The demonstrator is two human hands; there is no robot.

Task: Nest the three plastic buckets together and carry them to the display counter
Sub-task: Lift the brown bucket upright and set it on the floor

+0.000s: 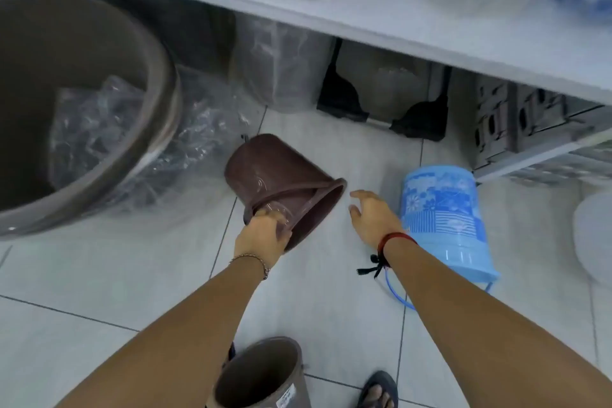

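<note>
Left hand (265, 235) clenched on rim of brown bucket (281, 182), tipped on side on floor (116, 275). Right hand (372, 217) released, beside blue bucket (440, 209). Third, tan bucket (261, 374) near feet. Prob. light, stiff plastic, slick w/ film; best taken at rim.

Open grey tiled floor (374, 156) between tipped dark brown plastic bucket (281, 175) and tilted light blue patterned plastic bucket (443, 209); the right hand (371, 219), fingers spread, sits in that gap, touching neither. Left hand (265, 235) grips the brown bucket's rim. Left side is blocked by a large grey-brown tub (82, 103) with crumpled clear plastic wrap (198, 129). White shelf edge (364, 20) overhangs at the back, black brackets (344, 99) below. Taupe plastic bucket (261, 374) stands upright near a sandalled foot (377, 391).
</note>
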